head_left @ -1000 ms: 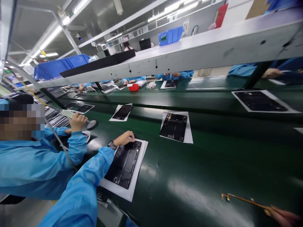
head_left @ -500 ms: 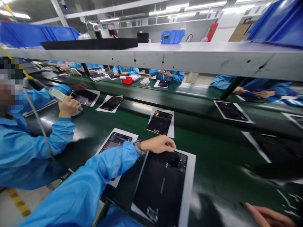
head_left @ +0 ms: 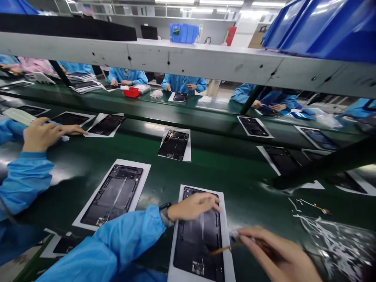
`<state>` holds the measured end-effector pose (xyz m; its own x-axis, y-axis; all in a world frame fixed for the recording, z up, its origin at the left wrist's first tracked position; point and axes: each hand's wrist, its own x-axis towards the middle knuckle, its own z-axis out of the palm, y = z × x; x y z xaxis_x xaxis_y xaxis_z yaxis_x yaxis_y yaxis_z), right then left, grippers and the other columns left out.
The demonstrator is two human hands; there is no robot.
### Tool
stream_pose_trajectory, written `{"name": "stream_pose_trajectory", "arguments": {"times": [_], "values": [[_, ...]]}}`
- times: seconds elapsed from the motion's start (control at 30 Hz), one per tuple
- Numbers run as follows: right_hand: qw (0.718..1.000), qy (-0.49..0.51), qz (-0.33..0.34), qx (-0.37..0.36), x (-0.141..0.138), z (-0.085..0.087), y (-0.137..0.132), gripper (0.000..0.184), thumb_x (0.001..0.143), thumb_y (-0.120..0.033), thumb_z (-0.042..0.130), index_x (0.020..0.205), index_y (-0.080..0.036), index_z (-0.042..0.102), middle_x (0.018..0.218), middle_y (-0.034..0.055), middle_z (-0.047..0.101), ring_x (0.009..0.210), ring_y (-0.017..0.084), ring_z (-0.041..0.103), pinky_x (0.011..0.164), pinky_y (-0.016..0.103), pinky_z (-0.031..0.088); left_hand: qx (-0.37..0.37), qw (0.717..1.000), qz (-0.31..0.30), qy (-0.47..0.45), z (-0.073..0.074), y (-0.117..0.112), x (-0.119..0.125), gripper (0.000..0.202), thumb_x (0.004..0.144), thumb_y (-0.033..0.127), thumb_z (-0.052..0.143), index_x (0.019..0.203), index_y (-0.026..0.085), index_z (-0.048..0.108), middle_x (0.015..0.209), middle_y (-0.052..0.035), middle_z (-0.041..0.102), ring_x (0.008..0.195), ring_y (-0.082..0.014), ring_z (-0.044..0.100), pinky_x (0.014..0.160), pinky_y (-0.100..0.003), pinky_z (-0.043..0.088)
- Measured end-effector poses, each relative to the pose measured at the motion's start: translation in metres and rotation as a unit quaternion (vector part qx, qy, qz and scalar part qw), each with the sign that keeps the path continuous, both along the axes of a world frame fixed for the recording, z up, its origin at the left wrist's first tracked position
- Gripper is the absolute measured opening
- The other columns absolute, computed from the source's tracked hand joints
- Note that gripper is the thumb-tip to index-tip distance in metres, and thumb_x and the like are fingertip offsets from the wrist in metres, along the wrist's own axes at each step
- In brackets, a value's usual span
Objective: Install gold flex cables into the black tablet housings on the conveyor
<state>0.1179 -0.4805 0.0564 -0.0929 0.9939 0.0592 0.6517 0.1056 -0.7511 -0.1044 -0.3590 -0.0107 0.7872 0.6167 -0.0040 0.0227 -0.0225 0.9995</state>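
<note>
An opened tablet shell [head_left: 194, 243], dark with small parts along its edges, lies on a white sheet [head_left: 227, 254] in front of me. My left hand [head_left: 192, 206] rests across its upper part, fingers loosely stretched out and holding nothing. At the sheet's right edge, my right hand [head_left: 276, 250] pinches a thin amber flex cable [head_left: 220, 250] between thumb and fingers. The cable's free end reaches over the lower right of the shell; motion blurs its details. Left of my forearm, a second opened tablet [head_left: 113, 196] lies on its own white sheet.
A tangle of white strips [head_left: 340, 243] lies at the right, with a small flex cable [head_left: 319, 207] behind it. A dark post [head_left: 329, 164] slants in from the right. More tablets [head_left: 174, 145] line the green bench. A co-worker's hand [head_left: 39, 133] is at the left.
The view has swung to the right. My right hand has come in from the lower right corner to the tablet, bringing the flex cable. My left hand stays over the tablet's upper part.
</note>
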Motion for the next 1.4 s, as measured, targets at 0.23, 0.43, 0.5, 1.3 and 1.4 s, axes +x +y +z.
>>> {"name": "stream_pose_trajectory", "arguments": {"times": [0.23, 0.43, 0.5, 1.3, 1.4], "values": [[0.988, 0.065, 0.080, -0.113, -0.058, -0.043, 0.104, 0.015, 0.086, -0.032, 0.058, 0.087, -0.019, 0.065, 0.072, 0.0020, 0.070, 0.067, 0.017, 0.064, 0.062, 0.025, 0.046, -0.023, 0.988, 0.075, 0.136, -0.013, -0.053, -0.045, 0.055, 0.081, 0.021, 0.071, 0.129, 0.018, 0.046, 0.081, 0.0007, 0.064, 0.071, -0.0129, 0.060, 0.072, -0.026, 0.048], [0.982, -0.021, 0.128, -0.135, -0.089, -0.081, 0.150, 0.013, 0.081, -0.017, 0.056, 0.075, -0.019, 0.067, 0.070, 0.0008, 0.068, 0.066, 0.015, 0.062, 0.061, 0.024, 0.043, 0.379, 0.843, 0.157, 0.348, -0.028, -0.051, -0.062, 0.022, 0.093, 0.010, 0.044, 0.108, 0.018, 0.058, 0.091, -0.0052, 0.066, 0.082, -0.0211, 0.061, 0.076, -0.034, 0.049], [0.981, -0.045, 0.125, -0.139, -0.096, -0.087, 0.158, 0.012, 0.078, -0.014, 0.058, 0.074, -0.019, 0.068, 0.070, 0.0003, 0.067, 0.066, 0.015, 0.061, 0.061, 0.024, 0.042, 0.431, 0.808, 0.133, 0.378, -0.031, -0.048, -0.063, 0.015, 0.092, 0.009, 0.046, 0.096, 0.017, 0.058, 0.086, -0.0051, 0.065, 0.078, -0.0219, 0.061, 0.072, -0.034, 0.049], [0.940, -0.296, 0.148, -0.080, -0.104, -0.082, 0.150, 0.024, 0.084, -0.023, 0.068, 0.104, -0.023, 0.054, 0.102, 0.0030, 0.059, 0.078, 0.019, 0.062, 0.062, 0.029, 0.030, 0.500, 0.819, 0.105, 0.259, -0.053, -0.040, -0.062, 0.017, 0.099, 0.016, 0.043, 0.108, 0.014, 0.058, 0.092, -0.0042, 0.067, 0.078, -0.0194, 0.063, 0.068, -0.032, 0.048], [0.940, -0.294, 0.159, -0.070, -0.102, -0.083, 0.149, 0.023, 0.085, -0.024, 0.066, 0.105, -0.024, 0.055, 0.102, 0.0020, 0.058, 0.076, 0.018, 0.061, 0.062, 0.029, 0.031, 0.497, 0.822, 0.104, 0.259, -0.053, -0.040, -0.063, 0.018, 0.100, 0.015, 0.043, 0.110, 0.014, 0.058, 0.095, -0.0050, 0.068, 0.082, -0.0190, 0.065, 0.071, -0.032, 0.048]]}}
